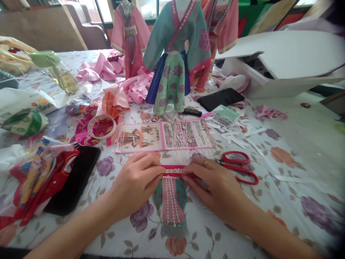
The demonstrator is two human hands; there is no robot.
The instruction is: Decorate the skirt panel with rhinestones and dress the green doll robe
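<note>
A small doll garment piece (172, 201) lies on the flowered tablecloth in front of me, pink and green with strings of white beads running down it. Across its top runs a red band (174, 166) with rows of shiny rhinestones. My left hand (140, 176) pinches the band's left end, thumb and fingers pressed together. The right end is pinched by my right hand (210, 180), which wears a ring. Just beyond my right hand lie red-handled scissors (237, 167). An opened booklet (164, 136) with beads and rhinestones on its pages lies past both hands.
Dressed doll figures (175, 54) stand at the back. On the left are a black phone (72, 183), fabric scraps (51, 172), a tape roll (25, 122) and a bottle (63, 73). White paper strips (231, 135), a black pouch (222, 99) and a white box (283, 54) occupy the right.
</note>
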